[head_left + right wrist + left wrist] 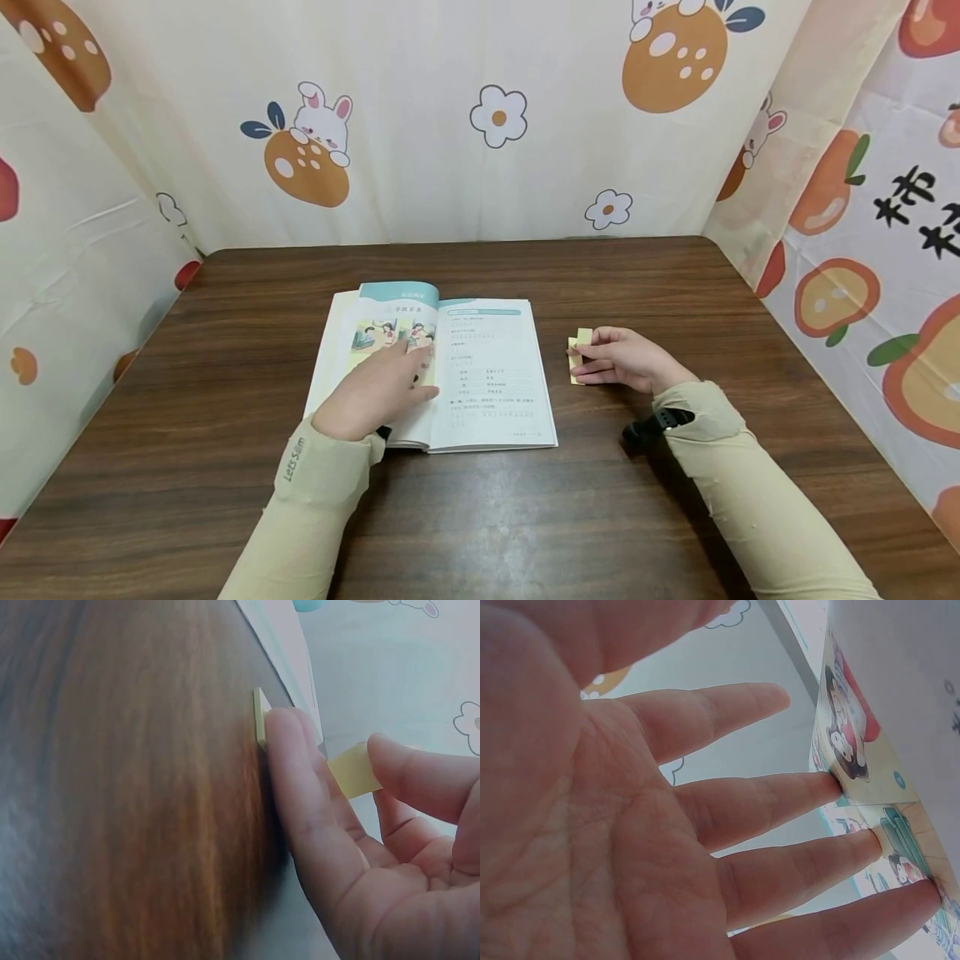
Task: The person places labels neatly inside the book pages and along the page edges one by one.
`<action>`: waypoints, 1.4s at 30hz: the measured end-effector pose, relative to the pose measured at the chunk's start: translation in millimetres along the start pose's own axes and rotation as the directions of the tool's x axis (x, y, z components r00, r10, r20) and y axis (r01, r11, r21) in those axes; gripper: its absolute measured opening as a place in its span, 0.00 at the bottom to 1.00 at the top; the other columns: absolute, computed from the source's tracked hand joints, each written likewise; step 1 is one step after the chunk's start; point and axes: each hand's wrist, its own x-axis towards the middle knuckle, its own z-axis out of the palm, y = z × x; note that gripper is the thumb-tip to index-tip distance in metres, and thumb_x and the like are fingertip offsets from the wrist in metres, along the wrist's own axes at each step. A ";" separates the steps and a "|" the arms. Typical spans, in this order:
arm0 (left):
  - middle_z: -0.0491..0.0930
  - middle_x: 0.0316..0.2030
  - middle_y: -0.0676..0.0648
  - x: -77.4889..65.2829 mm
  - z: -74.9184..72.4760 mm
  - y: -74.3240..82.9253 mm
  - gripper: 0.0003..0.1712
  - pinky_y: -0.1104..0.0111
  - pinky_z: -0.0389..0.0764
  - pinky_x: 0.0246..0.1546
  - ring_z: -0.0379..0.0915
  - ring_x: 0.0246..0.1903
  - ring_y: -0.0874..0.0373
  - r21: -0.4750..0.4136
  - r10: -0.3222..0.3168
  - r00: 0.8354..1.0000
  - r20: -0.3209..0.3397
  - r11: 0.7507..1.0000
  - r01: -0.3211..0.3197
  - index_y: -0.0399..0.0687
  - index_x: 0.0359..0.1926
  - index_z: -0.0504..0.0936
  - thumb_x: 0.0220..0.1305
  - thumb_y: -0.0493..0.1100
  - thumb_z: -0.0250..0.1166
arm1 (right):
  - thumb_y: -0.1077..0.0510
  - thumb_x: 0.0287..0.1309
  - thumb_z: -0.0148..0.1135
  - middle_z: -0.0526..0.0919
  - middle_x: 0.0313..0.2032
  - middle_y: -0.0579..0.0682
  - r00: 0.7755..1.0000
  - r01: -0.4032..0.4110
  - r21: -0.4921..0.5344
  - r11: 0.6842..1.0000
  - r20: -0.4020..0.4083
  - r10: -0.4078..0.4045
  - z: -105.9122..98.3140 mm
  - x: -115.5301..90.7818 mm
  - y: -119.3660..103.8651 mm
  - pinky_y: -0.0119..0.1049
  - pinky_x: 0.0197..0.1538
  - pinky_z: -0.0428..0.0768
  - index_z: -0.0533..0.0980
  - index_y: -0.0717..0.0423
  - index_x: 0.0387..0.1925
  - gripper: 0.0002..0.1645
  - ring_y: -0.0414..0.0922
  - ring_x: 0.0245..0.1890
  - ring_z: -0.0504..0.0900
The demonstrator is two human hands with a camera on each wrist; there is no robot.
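Note:
An open book with a picture page on its left and a text page on its right lies on the table. My left hand rests on the left page, fingers spread and fairly straight; in the left wrist view several fingertips touch the pictures. Right of the book, my right hand pinches a yellow sticky note between thumb and a finger. Its other fingers lie against a small pad of yellow sticky notes on the table, partly hidden by them.
The brown wooden table stretches around the book on all sides. A printed curtain with rabbits, fruit and flowers stands behind the table and at both sides. A black band sits on the right wrist.

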 end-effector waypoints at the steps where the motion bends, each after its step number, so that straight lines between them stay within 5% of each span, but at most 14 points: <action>1: 0.76 0.58 0.35 -0.1 0.1 0.0 0.34 0.54 0.76 0.56 0.75 0.56 0.43 0.000 0.000 1.000 0.000 1.000 0.000 0.39 0.68 0.70 0.65 0.49 0.66 | 0.67 0.72 0.49 0.86 0.42 0.47 1.000 0.000 0.003 1.000 0.001 0.000 0.1 -0.1 0.1 0.40 0.48 0.85 0.68 0.54 0.29 0.13 0.44 0.37 0.88; 42: 0.74 0.61 0.34 1.3 -0.2 0.4 0.34 0.54 0.76 0.56 0.74 0.57 0.43 0.001 0.004 1.000 0.012 1.000 -0.004 0.38 0.68 0.70 0.66 0.49 0.66 | 0.66 0.73 0.47 0.78 0.50 0.55 0.999 0.049 -0.110 0.993 -0.012 -0.050 6.0 -5.2 1.8 0.38 0.50 0.84 0.63 0.58 0.34 0.08 0.44 0.39 0.87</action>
